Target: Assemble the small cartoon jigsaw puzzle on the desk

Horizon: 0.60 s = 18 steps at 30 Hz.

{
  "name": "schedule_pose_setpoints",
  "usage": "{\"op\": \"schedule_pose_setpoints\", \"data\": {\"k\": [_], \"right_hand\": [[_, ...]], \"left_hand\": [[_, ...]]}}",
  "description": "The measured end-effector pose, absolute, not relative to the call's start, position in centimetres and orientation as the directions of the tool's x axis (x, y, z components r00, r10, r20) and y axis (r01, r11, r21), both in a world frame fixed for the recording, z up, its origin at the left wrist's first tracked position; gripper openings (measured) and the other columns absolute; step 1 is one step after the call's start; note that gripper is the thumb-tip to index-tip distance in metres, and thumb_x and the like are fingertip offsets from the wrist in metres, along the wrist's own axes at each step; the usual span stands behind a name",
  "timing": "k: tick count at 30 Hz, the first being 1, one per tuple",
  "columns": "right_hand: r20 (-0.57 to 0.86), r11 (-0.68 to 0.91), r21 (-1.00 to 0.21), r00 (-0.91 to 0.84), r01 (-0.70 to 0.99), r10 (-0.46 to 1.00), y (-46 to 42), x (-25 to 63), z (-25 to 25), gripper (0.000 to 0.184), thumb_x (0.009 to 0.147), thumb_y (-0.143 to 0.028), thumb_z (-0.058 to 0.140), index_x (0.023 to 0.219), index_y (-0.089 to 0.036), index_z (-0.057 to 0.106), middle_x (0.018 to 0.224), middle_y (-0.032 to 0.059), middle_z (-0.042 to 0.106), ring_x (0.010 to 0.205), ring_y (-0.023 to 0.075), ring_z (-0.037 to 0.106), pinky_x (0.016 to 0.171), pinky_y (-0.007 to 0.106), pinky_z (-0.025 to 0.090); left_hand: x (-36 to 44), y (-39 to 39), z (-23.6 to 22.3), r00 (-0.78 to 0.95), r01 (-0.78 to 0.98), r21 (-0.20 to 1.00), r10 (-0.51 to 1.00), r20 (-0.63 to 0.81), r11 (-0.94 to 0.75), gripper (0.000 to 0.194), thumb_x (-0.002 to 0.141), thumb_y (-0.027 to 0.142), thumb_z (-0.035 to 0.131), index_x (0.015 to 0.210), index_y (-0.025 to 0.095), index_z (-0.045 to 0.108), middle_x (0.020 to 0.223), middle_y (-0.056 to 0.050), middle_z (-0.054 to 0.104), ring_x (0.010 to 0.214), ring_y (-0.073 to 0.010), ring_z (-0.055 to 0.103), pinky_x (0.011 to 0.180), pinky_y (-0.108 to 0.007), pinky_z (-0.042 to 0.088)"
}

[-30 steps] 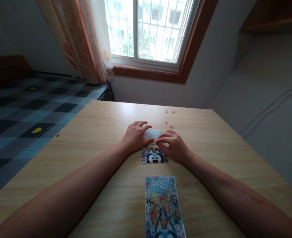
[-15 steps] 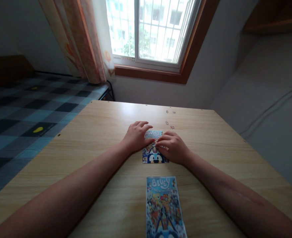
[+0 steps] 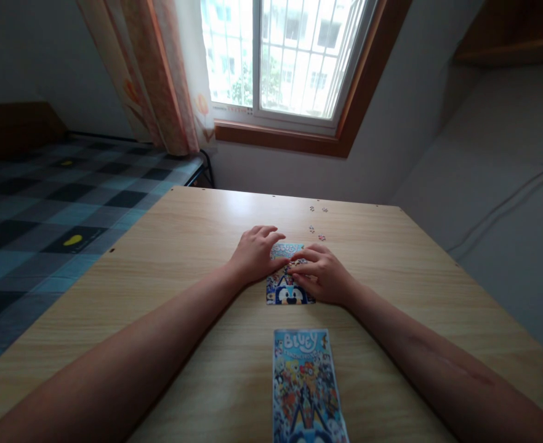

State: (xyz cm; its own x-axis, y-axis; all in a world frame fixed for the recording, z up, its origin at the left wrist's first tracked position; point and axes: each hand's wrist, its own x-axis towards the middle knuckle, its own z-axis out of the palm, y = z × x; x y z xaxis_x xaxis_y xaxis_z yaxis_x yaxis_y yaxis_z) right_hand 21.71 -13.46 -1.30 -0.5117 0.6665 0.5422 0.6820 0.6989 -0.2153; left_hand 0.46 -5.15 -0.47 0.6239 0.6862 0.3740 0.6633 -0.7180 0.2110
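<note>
A small jigsaw puzzle [image 3: 290, 295] lies flat on the table, showing a blue cartoon dog's face at its near edge and crowded figures above. At its left side rests my left hand [image 3: 257, 252], open, with fingers spread and the thumb lying on the puzzle. My right hand [image 3: 324, 274] covers part of the right side. Its fingers are slightly apart, fingertips touching the middle of the puzzle, and I see nothing held in them. Both hands hide parts of the picture. Nearer to me lies a picture sheet [image 3: 306, 384] printed "Bluey" with a matching design.
Several loose puzzle pieces [image 3: 322, 237] lie beyond the puzzle on the wooden table [image 3: 197, 240]. A bed with a checked cover [image 3: 128, 198] stands to the left. Ahead are a barred window [image 3: 294, 61] and a curtain [image 3: 160, 80]; a wall is on the right.
The fingers of my right hand have spread from a closed pinch over the puzzle. My left hand stays in place; the view has shifted very slightly.
</note>
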Motion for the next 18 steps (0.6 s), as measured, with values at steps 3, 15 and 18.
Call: {"op": "schedule_pose_setpoints", "data": {"k": [3,15,18], "right_hand": [[0.519,0.693,-0.227,-0.517,0.684,0.68,-13.4,21.8,-1.2,0.018,0.094,-0.03,0.063,0.096,-0.029,0.081,0.11,0.0029,0.075,0.097,0.0231,0.063,0.092,0.044,0.049],[0.663,0.646,-0.257,-0.355,0.719,0.659,-13.2,22.6,-1.5,0.019,0.093,-0.025,0.062,0.092,-0.026,0.081,0.105,0.0077,0.073,0.097,0.0244,0.062,0.093,0.047,0.048],[0.682,0.63,-0.296,-0.303,0.718,0.666,-13.0,22.8,-1.6,0.018,0.092,-0.023,0.062,0.084,-0.024,0.079,0.101,0.0073,0.073,0.094,0.0241,0.062,0.09,0.045,0.05]], "left_hand": [[0.5,-5.2,-0.4,0.623,0.66,0.222,0.688,0.373,-0.718,0.051,0.081,0.051,0.072,0.125,0.025,0.066,0.139,-0.01,0.062,0.129,-0.032,0.053,0.11,-0.051,0.042],[0.2,-5.1,-0.5,0.623,0.643,0.256,0.687,0.374,-0.722,0.05,0.087,0.053,0.067,0.127,0.024,0.065,0.141,-0.01,0.06,0.131,-0.0317,0.051,0.111,-0.051,0.041],[0.1,-5.1,-0.4,0.64,0.617,0.269,0.67,0.376,-0.74,0.05,0.088,0.055,0.066,0.128,0.025,0.064,0.142,-0.01,0.059,0.133,-0.0306,0.051,0.112,-0.05,0.04]]}}
